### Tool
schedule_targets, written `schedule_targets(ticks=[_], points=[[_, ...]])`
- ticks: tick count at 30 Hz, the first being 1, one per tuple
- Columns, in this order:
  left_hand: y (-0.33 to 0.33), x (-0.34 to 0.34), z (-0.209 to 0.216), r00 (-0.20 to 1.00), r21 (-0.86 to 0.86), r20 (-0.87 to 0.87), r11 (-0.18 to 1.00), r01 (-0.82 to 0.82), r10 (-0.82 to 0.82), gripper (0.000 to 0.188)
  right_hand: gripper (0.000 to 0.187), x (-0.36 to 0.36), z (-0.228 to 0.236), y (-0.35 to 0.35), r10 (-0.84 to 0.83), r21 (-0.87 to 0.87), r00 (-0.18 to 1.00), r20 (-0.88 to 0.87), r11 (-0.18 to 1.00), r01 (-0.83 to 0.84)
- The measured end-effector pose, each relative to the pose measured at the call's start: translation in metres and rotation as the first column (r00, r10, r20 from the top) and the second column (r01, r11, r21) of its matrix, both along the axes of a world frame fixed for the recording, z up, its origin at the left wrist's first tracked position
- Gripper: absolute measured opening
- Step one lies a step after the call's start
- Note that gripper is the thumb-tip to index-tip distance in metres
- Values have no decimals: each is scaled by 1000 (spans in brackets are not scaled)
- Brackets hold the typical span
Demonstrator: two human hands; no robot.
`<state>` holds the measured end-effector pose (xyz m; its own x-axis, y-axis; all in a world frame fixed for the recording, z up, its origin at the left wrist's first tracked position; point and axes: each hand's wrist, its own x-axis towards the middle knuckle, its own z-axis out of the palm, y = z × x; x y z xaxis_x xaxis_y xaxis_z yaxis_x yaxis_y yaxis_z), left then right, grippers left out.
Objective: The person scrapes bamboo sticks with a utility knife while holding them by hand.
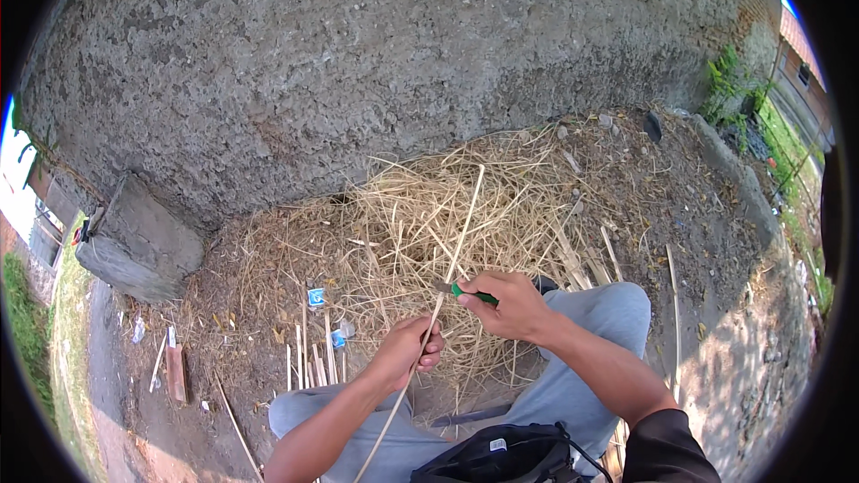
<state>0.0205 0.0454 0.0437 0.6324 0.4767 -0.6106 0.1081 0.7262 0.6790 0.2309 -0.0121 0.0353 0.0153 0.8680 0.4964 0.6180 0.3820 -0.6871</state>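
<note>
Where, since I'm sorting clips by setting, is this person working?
Outdoors, perhaps in a yard: a rough grey wall borders dirt ground strewn with debris, and a leafy green plant grows near the wall's right end.

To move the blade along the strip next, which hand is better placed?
Probably the right hand: it holds the green-handled knife, blade at the strip. The left hand grips that strip lower down.
</note>
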Motion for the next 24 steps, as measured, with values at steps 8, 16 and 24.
schedule_targets(ticks=[8,16,24], points=[[-14,-1,-3,992,120,-103,991,-56,69,28,16,-14,-2,-2,-24,-80,995,93,996,32],[-18,-4,-26,974,422,-171,904,-64,149,39,16,-20,-4,-3,-11,-13,994,108,1000,12],[-21,-2,-53,921,675,-312,737,43,231,42,17,-19,-1,-4,-7,-29,989,146,1000,11]])
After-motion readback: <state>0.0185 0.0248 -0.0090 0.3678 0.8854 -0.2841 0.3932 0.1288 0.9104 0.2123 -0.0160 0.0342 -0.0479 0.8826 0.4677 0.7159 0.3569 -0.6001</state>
